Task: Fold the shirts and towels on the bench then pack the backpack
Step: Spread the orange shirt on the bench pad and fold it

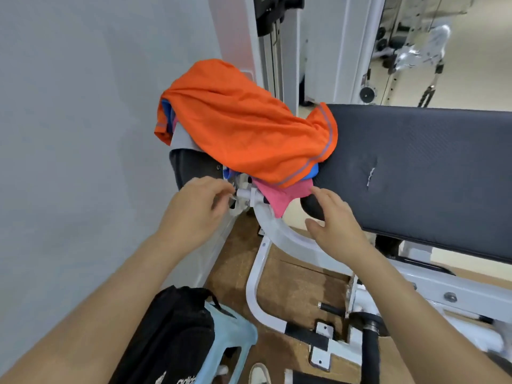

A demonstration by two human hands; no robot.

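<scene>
Black fabric backpack (171, 336) sits lower left. My spread, empty right hand (336, 221) is nearest the pink cloth corner (279, 196) hanging under the crumpled orange mesh shirt (243, 120) mid-frame; my left hand (198, 206) curls loosely, empty.

blue cloth (312, 173) & pink cloth (279, 196) mostly under orange shirt (243, 128); backpack (171, 342) cut off at btm edge.

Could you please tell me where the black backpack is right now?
In the head view, the black backpack sits at the bottom left on a light blue stool, beside the wall and below the bench.
</scene>
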